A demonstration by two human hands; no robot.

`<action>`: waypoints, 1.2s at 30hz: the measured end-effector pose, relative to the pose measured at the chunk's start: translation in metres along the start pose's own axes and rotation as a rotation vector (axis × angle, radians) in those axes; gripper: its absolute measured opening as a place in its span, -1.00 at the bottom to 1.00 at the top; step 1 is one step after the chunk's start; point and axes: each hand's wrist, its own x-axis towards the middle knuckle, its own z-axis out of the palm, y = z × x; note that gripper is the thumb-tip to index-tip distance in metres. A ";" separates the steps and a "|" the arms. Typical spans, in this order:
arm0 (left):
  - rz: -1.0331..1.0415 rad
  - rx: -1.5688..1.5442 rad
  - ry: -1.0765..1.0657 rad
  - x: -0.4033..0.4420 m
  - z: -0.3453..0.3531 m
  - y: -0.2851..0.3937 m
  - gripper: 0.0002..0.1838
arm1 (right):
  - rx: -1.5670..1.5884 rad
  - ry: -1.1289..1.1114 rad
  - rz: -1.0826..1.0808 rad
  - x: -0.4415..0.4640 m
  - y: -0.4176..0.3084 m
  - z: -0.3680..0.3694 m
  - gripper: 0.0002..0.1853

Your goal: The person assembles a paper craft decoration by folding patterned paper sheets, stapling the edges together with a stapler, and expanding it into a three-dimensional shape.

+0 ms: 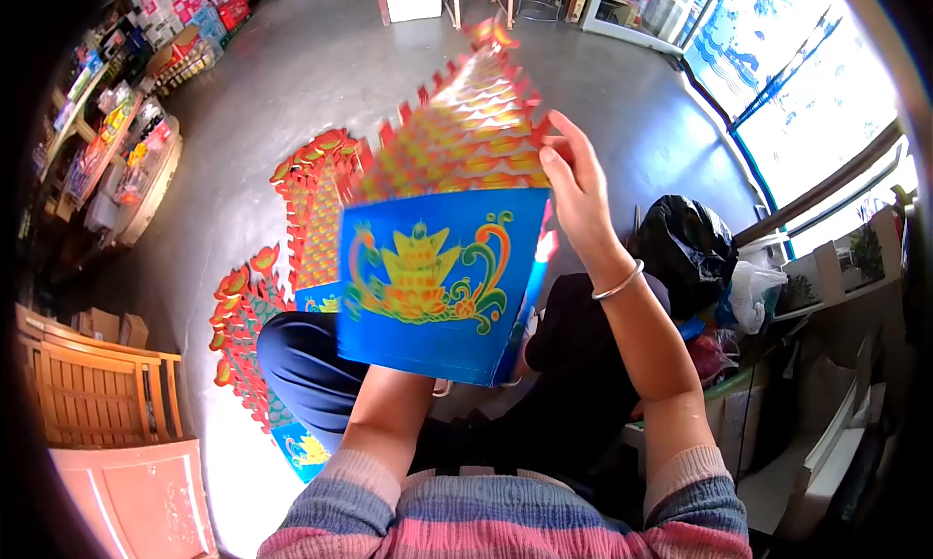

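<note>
A tall paper decoration is held up in front of me, blurred in its upper part. Its base is a blue panel printed with a gold emblem and curling scrolls. Above this rises a tapering body of red and yellow scale-like layers. At its right edge, my right hand has thumb and fingers bent onto the layers. My left forearm runs up behind the blue base, which hides my left hand. Two similar paper decorations, one red and yellow and one red and green, lie on the floor to the left.
Crossed legs are beneath the paper. To the right are a black plastic bag and a white bag. A wooden chair stands at the lower left, with loaded shelves beyond. A glass door is at the upper right.
</note>
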 end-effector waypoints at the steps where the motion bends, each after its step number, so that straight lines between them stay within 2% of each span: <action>1: 0.011 0.007 -0.009 0.005 0.005 0.003 -0.58 | 0.078 -0.050 -0.028 0.000 -0.005 0.005 -0.51; 3: 0.040 0.026 -0.042 0.016 0.019 0.015 -0.58 | 0.114 -0.204 -0.006 0.000 -0.001 0.005 -0.43; 6: 0.066 0.032 -0.059 0.019 0.030 0.025 -0.59 | -0.339 -0.329 -0.111 -0.007 -0.001 0.000 -0.46; 7: 0.073 0.032 -0.060 0.018 0.032 0.029 -0.59 | -0.457 -0.334 -0.192 -0.009 -0.004 -0.002 -0.48; 10: 0.077 0.033 -0.049 0.013 0.028 0.031 -0.59 | -0.662 -0.332 -0.152 -0.010 0.001 -0.017 -0.46; 12: 0.076 0.031 -0.041 0.012 0.025 0.029 -0.60 | -0.810 -0.232 -0.144 -0.011 0.005 -0.023 -0.49; 14: 0.072 0.029 -0.031 0.011 0.022 0.025 -0.60 | -0.794 -0.120 -0.117 -0.010 0.013 -0.027 -0.47; 17: 0.050 0.021 -0.007 0.002 0.011 0.017 -0.60 | -0.727 -0.006 0.047 -0.011 0.012 -0.030 -0.46; 20: 0.036 0.020 0.020 -0.005 0.001 0.010 -0.61 | -0.166 -0.086 0.436 -0.001 0.015 -0.037 -0.50; 21: 0.031 0.019 0.026 -0.008 -0.003 0.009 -0.61 | 0.025 -0.031 0.321 0.000 0.023 -0.032 -0.55; 25: 0.028 0.017 0.036 -0.013 -0.011 0.011 -0.61 | -0.070 0.042 0.320 0.001 0.027 -0.035 -0.65; 28: 0.035 0.017 0.037 -0.013 -0.013 0.016 -0.62 | -0.164 0.022 0.263 0.001 0.030 -0.035 -0.65; 31: 0.032 0.021 0.039 -0.015 -0.016 0.018 -0.62 | -0.070 0.018 0.313 0.001 0.036 -0.033 -0.66; 36: 0.011 0.012 0.055 -0.023 -0.031 0.015 -0.63 | -0.046 0.024 0.267 0.003 0.037 -0.032 -0.66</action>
